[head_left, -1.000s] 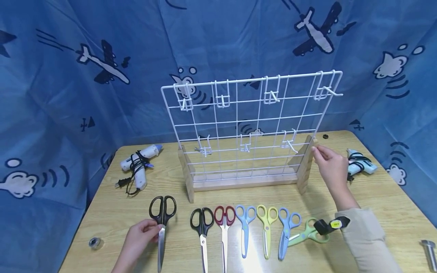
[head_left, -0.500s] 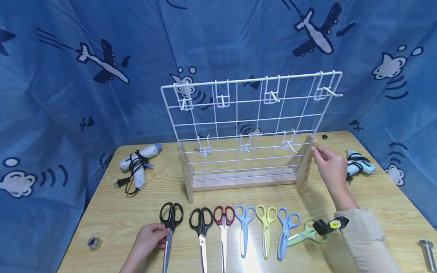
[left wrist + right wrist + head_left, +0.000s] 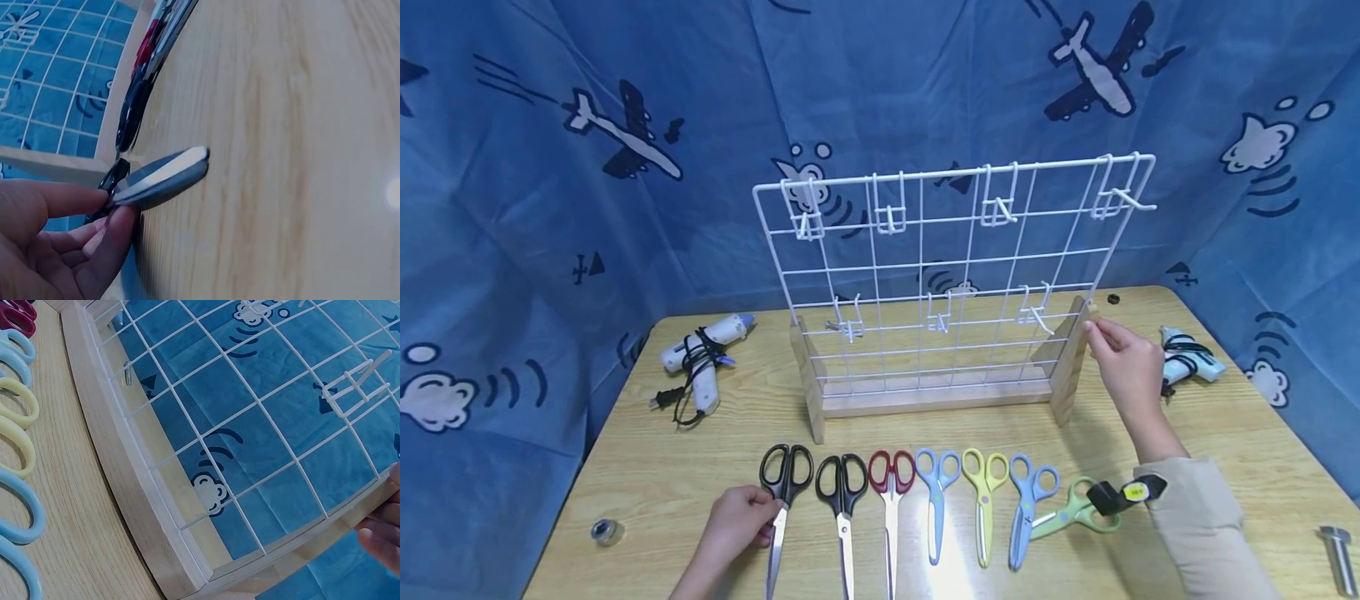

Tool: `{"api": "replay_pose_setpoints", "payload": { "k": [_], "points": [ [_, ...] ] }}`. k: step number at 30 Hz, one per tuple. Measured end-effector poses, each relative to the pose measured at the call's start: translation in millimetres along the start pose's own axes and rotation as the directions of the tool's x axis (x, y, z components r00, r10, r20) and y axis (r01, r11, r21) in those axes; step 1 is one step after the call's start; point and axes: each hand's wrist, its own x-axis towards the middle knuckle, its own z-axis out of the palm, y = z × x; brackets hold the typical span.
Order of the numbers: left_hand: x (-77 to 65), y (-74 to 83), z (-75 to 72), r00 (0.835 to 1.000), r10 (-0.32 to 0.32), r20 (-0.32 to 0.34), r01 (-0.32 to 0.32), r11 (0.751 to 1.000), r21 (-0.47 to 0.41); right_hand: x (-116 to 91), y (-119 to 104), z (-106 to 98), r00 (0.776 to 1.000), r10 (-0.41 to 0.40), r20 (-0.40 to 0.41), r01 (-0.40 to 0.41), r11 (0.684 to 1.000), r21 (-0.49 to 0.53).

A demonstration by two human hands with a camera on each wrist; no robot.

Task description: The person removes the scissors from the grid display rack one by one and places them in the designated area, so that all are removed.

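Observation:
My left hand (image 3: 741, 521) pinches a pair of black-handled scissors (image 3: 777, 537) near the pivot, thumb on one side and fingers on the other. Its handles point away from me, and in the left wrist view the steel blades (image 3: 169, 176) stick out past the thumb. Just right of it lies a second pair of black-handled scissors (image 3: 845, 517), then red-handled scissors (image 3: 891, 500). My right hand (image 3: 1127, 367) holds the right wooden upright (image 3: 1070, 375) of a white wire grid rack (image 3: 921, 271) between thumb and fingers, near its top.
Farther right in the row are blue scissors (image 3: 937, 500), yellow scissors (image 3: 984, 500), another blue pair (image 3: 1024, 521) and green scissors (image 3: 1075, 512). Several white hooks hang on the grid. Glue guns lie left (image 3: 703, 367) and right (image 3: 1193, 357). A bolt (image 3: 1337, 554) sits at the right edge.
My left hand has moved right with the black-handled scissors, bringing them close beside the second black pair. My right hand has stayed on the upright.

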Motion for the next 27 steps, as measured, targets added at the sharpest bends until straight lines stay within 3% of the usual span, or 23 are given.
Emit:
{"api": "replay_pose_setpoints", "payload": {
  "k": [7,8,11,14,15,21,24,27],
  "points": [
    [-1.9,3.5,5.5,0.998,0.039,-0.041,-0.034,0.992,0.121,2,-2,-2,0.999,0.010,0.048,-0.010,1.000,-0.002],
    [-1.9,3.7,6.1,0.998,0.045,-0.049,-0.038,0.990,0.136,1,-18,-13,0.997,0.016,0.081,-0.020,0.999,0.050],
    [-1.4,3.0,7.5,0.996,0.062,-0.065,-0.050,0.985,0.165,2,-20,-15,0.994,0.029,0.106,-0.035,0.998,0.060],
    [-0.3,2.0,8.9,0.995,0.071,-0.072,-0.056,0.981,0.188,1,-17,-13,0.995,0.031,0.093,-0.035,0.999,0.040],
    [0.0,1.7,9.4,0.995,0.071,-0.075,-0.055,0.980,0.193,2,-1,-2,0.998,0.027,0.062,-0.026,1.000,-0.016],
    [0.5,3.7,11.2,0.994,0.070,-0.084,-0.047,0.969,0.241,-1,6,4,0.999,0.034,0.028,-0.033,0.999,-0.011],
    [1.1,8.1,10.3,0.991,0.100,-0.091,-0.066,0.946,0.318,-1,7,4,0.999,0.031,0.017,-0.031,1.000,-0.004],
    [3.5,15.1,9.0,0.983,0.155,-0.102,-0.097,0.899,0.426,-1,8,3,1.000,0.028,0.010,-0.028,1.000,-0.005]
  ]
}}
